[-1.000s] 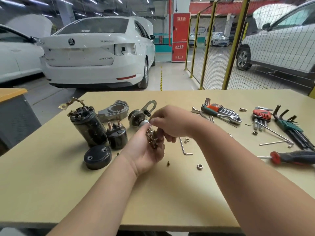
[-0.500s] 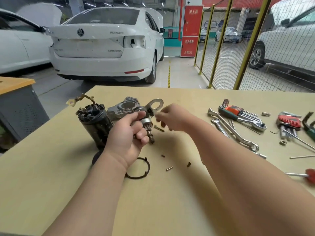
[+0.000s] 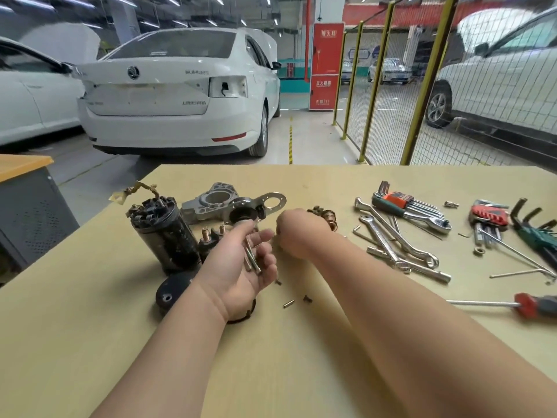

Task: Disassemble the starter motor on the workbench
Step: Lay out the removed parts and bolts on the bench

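Starter motor [image 3: 165, 233] is well stripped. Its black body stands upright just left of my left hand [image 3: 241, 267], with the end cap [image 3: 171, 292] by that wrist and the drive housing [image 3: 211, 203] beyond the fingertips. Left hand is palm up and cupped, thumb pinning a couple of pins [image 3: 251, 257] across the fingers. Right hand [image 3: 297, 233] is knuckles-up, fingers curled tight at the left fingertips; can't tell what it pinches, if anything. Looks like the small-parts stage. Next move: set the pins down by the loose pin [image 3: 288, 303] below my right hand, without scattering them.
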Tool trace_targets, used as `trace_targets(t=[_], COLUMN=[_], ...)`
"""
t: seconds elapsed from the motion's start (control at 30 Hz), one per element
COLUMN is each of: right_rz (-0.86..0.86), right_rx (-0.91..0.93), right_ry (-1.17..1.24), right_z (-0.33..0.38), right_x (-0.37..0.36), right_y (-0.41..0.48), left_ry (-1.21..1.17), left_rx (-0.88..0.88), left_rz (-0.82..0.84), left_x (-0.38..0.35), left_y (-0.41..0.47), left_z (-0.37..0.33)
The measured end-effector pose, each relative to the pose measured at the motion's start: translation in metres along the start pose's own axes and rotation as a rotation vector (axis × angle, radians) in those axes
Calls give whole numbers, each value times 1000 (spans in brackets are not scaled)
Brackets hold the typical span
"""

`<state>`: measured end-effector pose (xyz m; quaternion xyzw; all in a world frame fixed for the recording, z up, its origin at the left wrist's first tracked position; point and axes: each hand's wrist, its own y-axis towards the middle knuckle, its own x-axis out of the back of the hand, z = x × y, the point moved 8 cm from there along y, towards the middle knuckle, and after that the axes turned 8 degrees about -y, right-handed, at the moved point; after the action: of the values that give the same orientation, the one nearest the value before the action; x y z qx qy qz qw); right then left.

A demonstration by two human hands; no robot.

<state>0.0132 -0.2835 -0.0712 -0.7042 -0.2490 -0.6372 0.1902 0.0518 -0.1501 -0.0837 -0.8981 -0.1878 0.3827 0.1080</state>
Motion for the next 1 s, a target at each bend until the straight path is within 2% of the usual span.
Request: trace_targets(t=[0.07, 0.13, 0.23, 0.33, 0.4, 0.47, 0.6, 0.67, 0.7, 0.77, 0.83, 0.87, 0.93, 1.0], right_rz=[11, -1, -45, 61, 162, 192, -37, -160, -147, -20, 35, 22, -10, 2], right_rx=[11, 59, 128, 258, 326, 350, 245, 101, 26, -86, -116, -110, -101, -114], right_ry=[-29, 55, 434, 763, 783, 697, 698, 486, 301, 22, -68, -79, -80, -41], right_z=[-5, -14, -30, -27, -15, -4, -24, -54, -69, -86, -84, -79, -70, -64], right_x=[4, 17, 54, 79, 80, 73, 64, 58, 49, 24, 6, 3, 2, 0], right_y=[-8, -21, -50, -75, -85, -89, -90, -92, -93, -100, -106, -106, -104, -100], left_ry=[-17, -50, -95, -75, -31, 63, 130, 155, 255, 610, 860, 920, 1100, 1458], left_rx=[30, 35, 13, 86, 198, 253, 233, 112, -15, -351, -655, -743, -804, -731], left_rz=[-11, -40, -81, -19, 88, 156, 139, 72, 19, -107, -202, -215, -195, -138], left_x=[2, 4, 7, 1, -9, -15, -16, -10, -5, 0, -3, -5, -11, -15], left_y=[-1, -1, 1, 0, -5, -7, -6, -3, -2, -9, -22, -28, -36, -35], left_z=[4, 6, 5, 13, 23, 31, 34, 24, 14, -12, -32, -38, -44, -36])
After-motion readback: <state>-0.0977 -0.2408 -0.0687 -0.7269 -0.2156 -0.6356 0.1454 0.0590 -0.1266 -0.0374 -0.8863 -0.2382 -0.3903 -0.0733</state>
